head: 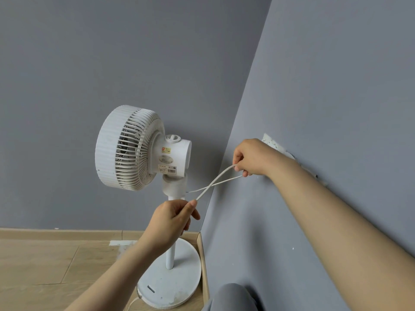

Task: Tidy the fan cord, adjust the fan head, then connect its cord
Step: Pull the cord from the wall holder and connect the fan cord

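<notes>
White pedestal fan (143, 151) stands in wall corner, head facing left. Left hand (173, 218) and right hand (253, 157) each pinch the white cord (215, 182). Strands cross between them.

fan (134, 149) all white, grille ribbed with thin radial slats; red/yellow sticker (166, 149) on motor housing; cord (215, 180) white; walls (112, 63) flat grey-blue; floor (33, 261) light wood-grain planks; grey fabric (231, 297) at bottom edge

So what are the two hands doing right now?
Left hand: closed, pinching the white cord.
Right hand: closed, holding the cord's loop.
</notes>
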The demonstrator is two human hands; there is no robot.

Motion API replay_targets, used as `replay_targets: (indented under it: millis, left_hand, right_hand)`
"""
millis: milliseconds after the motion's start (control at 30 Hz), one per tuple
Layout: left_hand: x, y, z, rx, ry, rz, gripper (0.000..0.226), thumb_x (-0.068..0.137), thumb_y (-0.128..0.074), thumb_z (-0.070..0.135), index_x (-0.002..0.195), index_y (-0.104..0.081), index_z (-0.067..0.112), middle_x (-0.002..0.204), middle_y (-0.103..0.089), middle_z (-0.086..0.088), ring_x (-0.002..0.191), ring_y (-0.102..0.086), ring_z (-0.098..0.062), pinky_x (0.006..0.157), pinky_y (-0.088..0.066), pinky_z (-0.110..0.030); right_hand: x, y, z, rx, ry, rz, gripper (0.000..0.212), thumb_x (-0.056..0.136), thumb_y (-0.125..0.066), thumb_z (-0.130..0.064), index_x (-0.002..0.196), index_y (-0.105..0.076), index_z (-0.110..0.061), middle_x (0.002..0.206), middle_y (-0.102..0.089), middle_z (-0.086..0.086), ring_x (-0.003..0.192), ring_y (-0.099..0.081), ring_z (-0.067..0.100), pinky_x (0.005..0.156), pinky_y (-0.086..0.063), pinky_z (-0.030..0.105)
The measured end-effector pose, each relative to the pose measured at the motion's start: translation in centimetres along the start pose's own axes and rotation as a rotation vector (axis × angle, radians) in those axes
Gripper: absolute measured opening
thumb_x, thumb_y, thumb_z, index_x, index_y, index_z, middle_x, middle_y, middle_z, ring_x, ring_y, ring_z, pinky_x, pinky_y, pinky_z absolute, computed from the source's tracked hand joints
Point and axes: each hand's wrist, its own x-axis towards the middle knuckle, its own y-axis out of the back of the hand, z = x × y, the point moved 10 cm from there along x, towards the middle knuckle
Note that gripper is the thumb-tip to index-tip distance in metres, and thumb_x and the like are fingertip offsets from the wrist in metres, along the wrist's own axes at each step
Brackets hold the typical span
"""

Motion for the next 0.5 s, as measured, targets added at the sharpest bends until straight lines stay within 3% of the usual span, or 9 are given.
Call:
replay_targets:
  millis: [233,367,500]
  left_hand:
    - [0.5,0.0,0.5,-0.015,-0.029,0.014,0.039,0.097,-0.049,0.036,0.068,-0.068,0.018,0.046,-0.041,0.006,0.044,-0.034,-0.007,0.047,-0.030,-0.016]
    - [0.5,-0.3,0.4,-0.019,-0.031,0.005,0.038,0.097,-0.049,0.037,0.070,-0.068,0.019,0.046,-0.042,0.006,0.044,-0.035,-0.006,0.048,-0.032,-0.016]
    - [0.4,-0.5,0.3,-0.013,-0.030,-0.001,0.036,0.096,-0.050,0.037,0.072,-0.069,0.020,0.048,-0.042,0.006,0.043,-0.036,-0.006,0.049,-0.032,-0.017]
  right_hand:
    - [1.0,1.1,1.1,0.083,-0.061,-0.041,0.010,0.087,-0.059,-0.002,0.094,-0.067,-0.003,0.074,-0.067,0.015,0.059,-0.064,0.019,0.064,-0.054,0.025]
    - [1.7,2.5,2.0,0.107,-0.071,-0.029,0.005,0.087,-0.059,-0.002,0.090,-0.063,-0.003,0.092,-0.071,0.024,0.079,-0.071,0.031,0.070,-0.056,0.031]
    - [1.8,2.9,2.6,0.122,-0.096,-0.066,0.008,0.089,-0.057,-0.002,0.095,-0.062,0.000,0.091,-0.069,0.024,0.088,-0.070,0.034,0.073,-0.055,0.030]
